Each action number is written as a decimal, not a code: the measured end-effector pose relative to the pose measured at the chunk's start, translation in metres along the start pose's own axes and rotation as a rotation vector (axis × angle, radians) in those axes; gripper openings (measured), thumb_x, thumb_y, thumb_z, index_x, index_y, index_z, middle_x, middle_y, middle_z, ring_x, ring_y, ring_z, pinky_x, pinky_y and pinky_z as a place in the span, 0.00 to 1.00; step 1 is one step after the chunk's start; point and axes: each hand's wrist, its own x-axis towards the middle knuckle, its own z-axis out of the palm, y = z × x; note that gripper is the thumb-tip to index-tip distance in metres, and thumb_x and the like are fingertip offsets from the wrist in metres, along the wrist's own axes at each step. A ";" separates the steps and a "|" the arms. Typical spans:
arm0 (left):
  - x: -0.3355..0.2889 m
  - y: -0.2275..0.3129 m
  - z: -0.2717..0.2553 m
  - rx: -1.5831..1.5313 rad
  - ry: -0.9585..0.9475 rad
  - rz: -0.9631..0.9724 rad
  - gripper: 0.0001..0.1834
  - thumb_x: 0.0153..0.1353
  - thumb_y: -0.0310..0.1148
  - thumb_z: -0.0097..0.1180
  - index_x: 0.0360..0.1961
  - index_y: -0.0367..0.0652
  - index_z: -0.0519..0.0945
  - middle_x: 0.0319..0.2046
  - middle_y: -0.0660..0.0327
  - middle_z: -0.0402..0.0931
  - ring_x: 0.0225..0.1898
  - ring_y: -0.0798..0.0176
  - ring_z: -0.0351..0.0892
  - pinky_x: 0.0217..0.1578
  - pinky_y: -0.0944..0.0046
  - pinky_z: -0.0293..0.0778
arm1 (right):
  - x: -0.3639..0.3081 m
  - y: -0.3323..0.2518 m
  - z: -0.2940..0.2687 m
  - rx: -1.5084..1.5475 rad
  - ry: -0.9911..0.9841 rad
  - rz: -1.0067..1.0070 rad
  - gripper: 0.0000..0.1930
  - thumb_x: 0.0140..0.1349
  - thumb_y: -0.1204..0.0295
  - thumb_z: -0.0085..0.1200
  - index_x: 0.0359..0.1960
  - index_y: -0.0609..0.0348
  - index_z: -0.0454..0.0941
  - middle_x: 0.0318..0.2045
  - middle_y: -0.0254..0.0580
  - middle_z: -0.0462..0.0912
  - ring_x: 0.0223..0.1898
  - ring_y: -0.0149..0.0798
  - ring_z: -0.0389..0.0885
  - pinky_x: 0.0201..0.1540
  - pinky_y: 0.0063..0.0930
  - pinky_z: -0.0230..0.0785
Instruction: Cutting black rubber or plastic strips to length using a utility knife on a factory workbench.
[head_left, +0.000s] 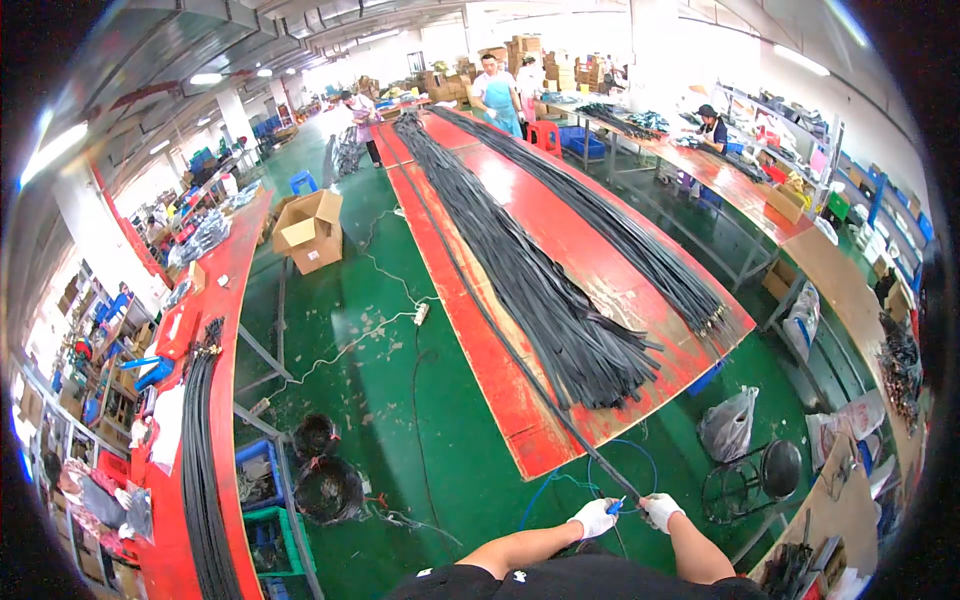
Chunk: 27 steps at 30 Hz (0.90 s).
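Note:
My left hand (596, 518), in a white glove, is closed around a small blue tool (614, 507) whose exact kind I cannot make out. Beside it my right hand (660, 512), also gloved in white, grips the near end of a long black sleeve (585, 447). That sleeve slants up over the near edge of the red table (535, 455) and runs far along its left side. On the same table lies a wide bundle of black sleeves (530, 310), its ends fanned out towards me. A second, narrower bundle (640, 250) lies to its right.
A thin blue hose (548, 484) loops below the table edge. At left, another red table (232, 400) bears black strips (200, 470); dark bins (330, 490) and an open carton (308, 232) stand nearby. A black stool (780, 468) is at right. Several people work around the hall.

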 end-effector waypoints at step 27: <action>0.043 -0.030 -0.065 -0.030 0.272 0.049 0.19 0.68 0.35 0.56 0.57 0.42 0.83 0.41 0.47 0.87 0.42 0.48 0.88 0.47 0.54 0.80 | -0.147 -0.169 -0.041 -0.203 0.188 -0.568 0.16 0.73 0.62 0.60 0.39 0.65 0.87 0.26 0.36 0.83 0.29 0.31 0.79 0.35 0.30 0.72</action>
